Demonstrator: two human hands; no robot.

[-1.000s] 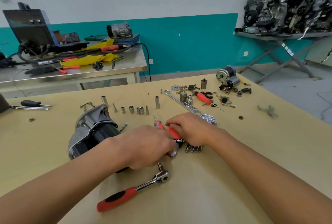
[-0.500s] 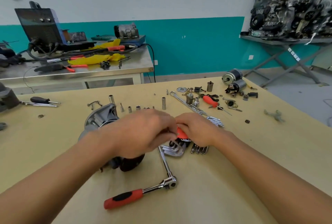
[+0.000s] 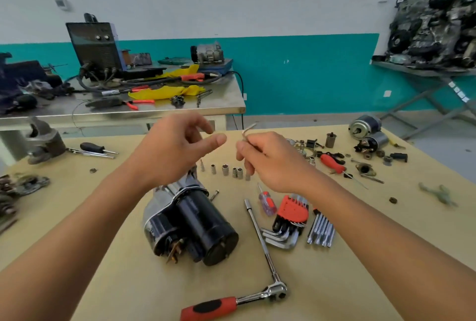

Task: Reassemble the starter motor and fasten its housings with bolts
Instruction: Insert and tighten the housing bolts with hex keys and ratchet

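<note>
The black and silver starter motor (image 3: 190, 220) lies on its side on the tan table, below my hands. My right hand (image 3: 268, 161) is raised above the table and pinches a small L-shaped hex key (image 3: 247, 132). My left hand (image 3: 175, 148) hovers beside it with fingers apart and nothing in them. The red hex key holder (image 3: 292, 213) with the other keys lies to the right of the motor. A ratchet wrench (image 3: 260, 258) with a red handle and long extension lies in front. A loose bolt (image 3: 214, 195) rests by the motor.
Several small sockets (image 3: 226, 170) stand in a row behind the motor. A red screwdriver (image 3: 268, 202), a bit set (image 3: 321, 230), and scattered motor parts (image 3: 365, 137) cover the right side. A vise (image 3: 43, 140) and black screwdriver (image 3: 95, 147) sit at the left. A steel bench (image 3: 123, 106) stands behind.
Both hands lifted off the hex key set on the table. My right hand came away holding one hex key, and my left hand let go and opened.
</note>
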